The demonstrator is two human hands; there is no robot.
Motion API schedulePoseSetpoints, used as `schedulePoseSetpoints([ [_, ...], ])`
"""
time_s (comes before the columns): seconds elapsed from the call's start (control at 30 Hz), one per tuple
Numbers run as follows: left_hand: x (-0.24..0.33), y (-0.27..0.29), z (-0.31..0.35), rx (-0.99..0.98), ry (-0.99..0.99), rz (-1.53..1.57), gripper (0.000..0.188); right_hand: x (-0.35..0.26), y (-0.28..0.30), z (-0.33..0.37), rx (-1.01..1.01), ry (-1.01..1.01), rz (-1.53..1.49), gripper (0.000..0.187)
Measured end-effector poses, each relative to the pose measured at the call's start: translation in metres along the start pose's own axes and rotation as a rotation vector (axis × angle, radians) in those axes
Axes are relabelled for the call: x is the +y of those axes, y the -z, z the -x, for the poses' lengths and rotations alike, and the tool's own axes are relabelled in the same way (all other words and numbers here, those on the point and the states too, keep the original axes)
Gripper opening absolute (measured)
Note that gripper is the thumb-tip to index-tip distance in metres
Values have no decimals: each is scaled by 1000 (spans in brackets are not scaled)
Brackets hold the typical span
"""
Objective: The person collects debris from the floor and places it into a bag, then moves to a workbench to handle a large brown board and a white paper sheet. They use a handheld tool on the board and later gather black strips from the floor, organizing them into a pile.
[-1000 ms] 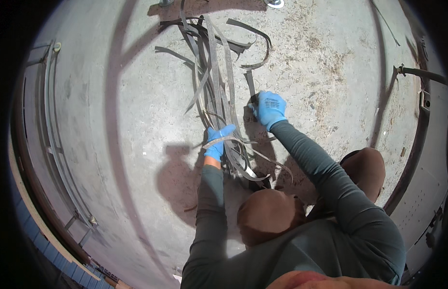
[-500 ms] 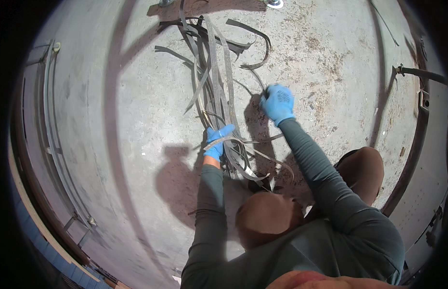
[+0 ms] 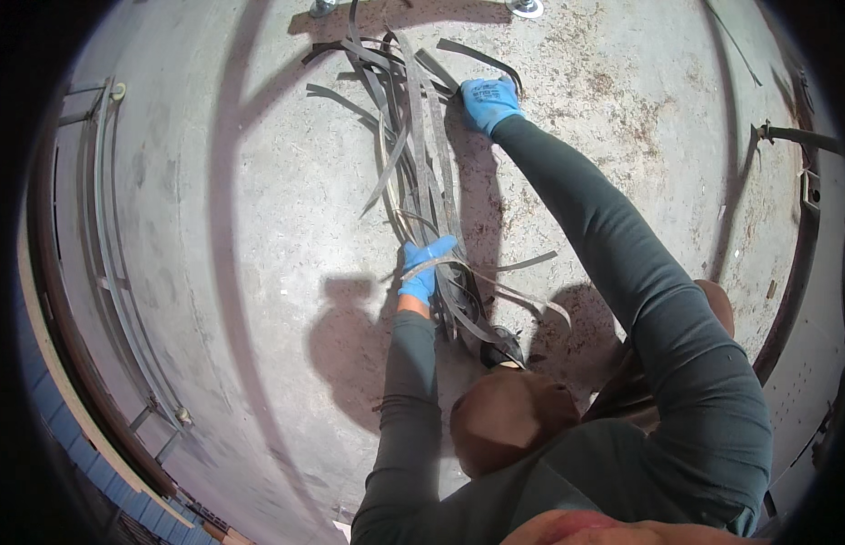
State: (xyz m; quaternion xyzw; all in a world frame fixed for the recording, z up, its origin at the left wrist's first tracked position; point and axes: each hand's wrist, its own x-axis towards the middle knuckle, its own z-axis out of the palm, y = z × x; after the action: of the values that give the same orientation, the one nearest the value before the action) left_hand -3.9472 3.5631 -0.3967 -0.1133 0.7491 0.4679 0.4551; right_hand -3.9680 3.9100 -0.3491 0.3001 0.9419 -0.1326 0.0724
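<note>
A long bundle of flat grey strips point(image 3: 420, 136) lies across the concrete floor in front of me, its far ends splayed and overlapping. My left hand point(image 3: 424, 271), in a blue glove, is closed round the bundle's near part, and one pale strip crosses over the fingers. Farther off, my right hand point(image 3: 490, 104), also gloved in blue, reaches to the bundle's far right side. Its fingers are curled down on a dark strip point(image 3: 445, 74), with the grip partly hidden by the glove. A curved black strip point(image 3: 481, 56) arches just beyond that hand.
The concrete floor point(image 3: 286, 200) has brown debris scattered on the right. Two round metal feet, one point(image 3: 524, 7) at the far edge, stand beyond the strips. A metal rail frame point(image 3: 104, 209) runs along the left. My shoe point(image 3: 504, 350) and knee point(image 3: 513, 418) are close by the near strip ends.
My right hand has moved away from me and slightly left, to the bundle's far end. My left hand stays on the bundle. The view has shifted slightly.
</note>
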Motion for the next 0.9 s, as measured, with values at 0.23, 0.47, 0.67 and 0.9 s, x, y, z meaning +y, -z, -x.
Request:
schedulePoseSetpoints([
  [0.23, 5, -1, 3, -80, -23, 51, 52, -25, -2, 10, 71, -199, -112, 19],
  [0.47, 16, -5, 11, -59, 8, 66, 63, -37, -13, -6, 7, -184, -4, 19],
  [0.67, 12, -3, 5, -93, 14, 108, 62, -35, 2, 12, -53, -175, -105, 28],
  [0.9, 15, -6, 7, -75, 67, 114, 66, 22, 28, 74, 7, -310, -70, 32],
])
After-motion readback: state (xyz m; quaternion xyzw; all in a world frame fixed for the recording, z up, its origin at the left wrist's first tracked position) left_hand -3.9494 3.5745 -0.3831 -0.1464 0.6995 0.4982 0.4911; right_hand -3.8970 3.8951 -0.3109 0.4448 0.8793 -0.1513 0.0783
